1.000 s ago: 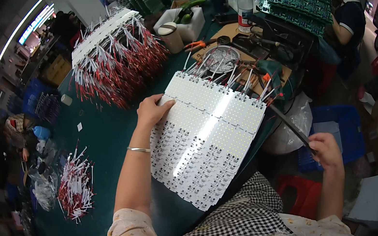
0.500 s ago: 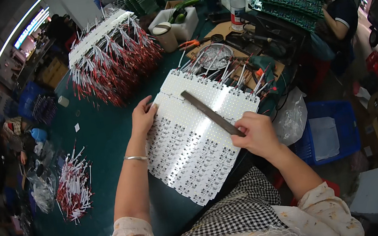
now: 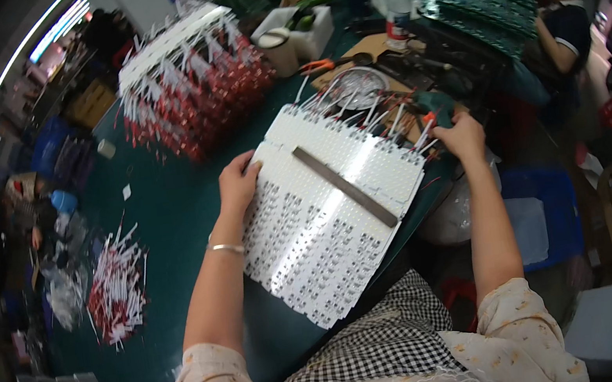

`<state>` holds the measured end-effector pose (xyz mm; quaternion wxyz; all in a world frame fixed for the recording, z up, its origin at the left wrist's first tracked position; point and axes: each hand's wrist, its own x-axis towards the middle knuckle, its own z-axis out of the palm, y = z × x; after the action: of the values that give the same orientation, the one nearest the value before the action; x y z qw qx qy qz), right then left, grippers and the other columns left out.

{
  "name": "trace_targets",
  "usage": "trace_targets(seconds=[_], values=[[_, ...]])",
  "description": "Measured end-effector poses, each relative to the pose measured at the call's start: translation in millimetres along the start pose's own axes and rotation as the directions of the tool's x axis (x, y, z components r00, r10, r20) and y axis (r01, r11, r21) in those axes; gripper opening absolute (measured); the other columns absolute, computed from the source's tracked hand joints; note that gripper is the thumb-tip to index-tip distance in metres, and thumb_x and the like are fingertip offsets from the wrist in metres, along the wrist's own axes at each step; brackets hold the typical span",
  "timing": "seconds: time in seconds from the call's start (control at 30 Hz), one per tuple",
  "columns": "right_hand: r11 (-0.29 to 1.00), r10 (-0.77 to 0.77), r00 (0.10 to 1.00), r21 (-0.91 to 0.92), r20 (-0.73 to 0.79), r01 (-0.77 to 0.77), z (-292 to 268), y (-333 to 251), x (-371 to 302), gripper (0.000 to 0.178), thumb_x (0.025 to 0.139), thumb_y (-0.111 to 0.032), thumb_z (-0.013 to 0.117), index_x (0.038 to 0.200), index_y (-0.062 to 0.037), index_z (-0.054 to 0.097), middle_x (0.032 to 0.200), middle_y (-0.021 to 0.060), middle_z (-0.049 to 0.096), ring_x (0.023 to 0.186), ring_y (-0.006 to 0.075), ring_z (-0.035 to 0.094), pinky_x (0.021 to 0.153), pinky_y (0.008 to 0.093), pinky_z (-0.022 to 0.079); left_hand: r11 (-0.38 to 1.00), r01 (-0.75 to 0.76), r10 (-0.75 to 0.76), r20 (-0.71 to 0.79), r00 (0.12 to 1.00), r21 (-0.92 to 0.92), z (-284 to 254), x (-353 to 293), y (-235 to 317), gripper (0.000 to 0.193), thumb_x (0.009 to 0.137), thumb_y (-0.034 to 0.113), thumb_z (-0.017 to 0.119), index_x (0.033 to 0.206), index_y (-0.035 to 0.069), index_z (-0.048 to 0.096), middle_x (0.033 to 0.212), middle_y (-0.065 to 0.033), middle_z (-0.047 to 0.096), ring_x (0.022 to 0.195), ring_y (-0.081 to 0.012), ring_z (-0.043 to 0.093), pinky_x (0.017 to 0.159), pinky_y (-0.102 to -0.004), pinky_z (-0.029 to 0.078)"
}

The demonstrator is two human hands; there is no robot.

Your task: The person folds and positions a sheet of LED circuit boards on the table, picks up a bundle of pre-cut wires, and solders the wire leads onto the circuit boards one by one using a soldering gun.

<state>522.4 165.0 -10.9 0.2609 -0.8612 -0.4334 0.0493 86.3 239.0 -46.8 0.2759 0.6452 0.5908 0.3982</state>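
A white circuit board panel with rows of small parts lies tilted on the green table, wires soldered along its far edge. My left hand grips the panel's left edge between thumb and fingers. Across the middle of the panel a flat grey metal bar lies loose, touched by neither hand. At the panel's far right corner is my right hand, its fingers drawn together beside red and white wire ends; what they pinch, if anything, is hidden.
Behind the panel stand a round metal dish, a bottle with a red cap and a stack of green boards. Wired white boards are piled at the far left. Loose wires lie left; a blue crate sits at right.
My right hand has let go of the metal bar, leaving it on the panel, and moved away to the wires at the far right corner. My left hand stays at the left edge.
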Motion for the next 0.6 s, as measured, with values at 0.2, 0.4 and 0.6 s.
trace_targets(seconds=[0.2, 0.4, 0.6], values=[[0.375, 0.058, 0.936, 0.861, 0.347, -0.343, 6.9, 37.1, -8.8, 0.023, 0.078, -0.015, 0.068, 0.092, 0.0027, 0.064, 0.079, 0.0109, 0.066, 0.068, 0.0197, 0.067, 0.059, 0.0297, 0.054, 0.994, -0.063, 0.063, -0.002, 0.998, 0.093, -10.3, -2.1, -12.5, 0.035, 0.085, 0.016, 0.069, 0.117, 0.001, 0.066, 0.103, -0.0142, 0.072, 0.091, -0.0180, 0.067, 0.084, -0.0291, 0.050], [0.020, 0.111, 0.992, 0.999, -0.053, 0.051, -18.2, 41.9, -83.5, 0.030, 0.087, -0.010, 0.066, 0.112, 0.0017, 0.055, 0.093, 0.0094, 0.062, 0.078, 0.0153, 0.060, 0.065, 0.0289, 0.050, 0.993, -0.045, 0.047, -0.015, 0.999, 0.110, -22.7, -12.9, -32.2, 0.038, 0.083, 0.017, 0.071, 0.117, 0.004, 0.066, 0.104, -0.0140, 0.071, 0.092, -0.0233, 0.068, 0.083, -0.0314, 0.051], [0.132, 0.122, 0.921, 0.926, -0.369, 0.354, -48.3, 57.0, -135.2, 0.029, 0.091, -0.005, 0.063, 0.118, 0.0019, 0.055, 0.092, 0.0073, 0.058, 0.074, 0.0134, 0.050, 0.063, 0.0278, 0.043, 0.851, -0.429, 0.492, -0.172, 0.854, 0.304, -41.5, -60.2, -32.6, 0.032, 0.081, 0.010, 0.069, 0.113, 0.006, 0.066, 0.123, -0.0134, 0.062, 0.110, -0.0316, 0.057, 0.091, -0.0387, 0.049]])
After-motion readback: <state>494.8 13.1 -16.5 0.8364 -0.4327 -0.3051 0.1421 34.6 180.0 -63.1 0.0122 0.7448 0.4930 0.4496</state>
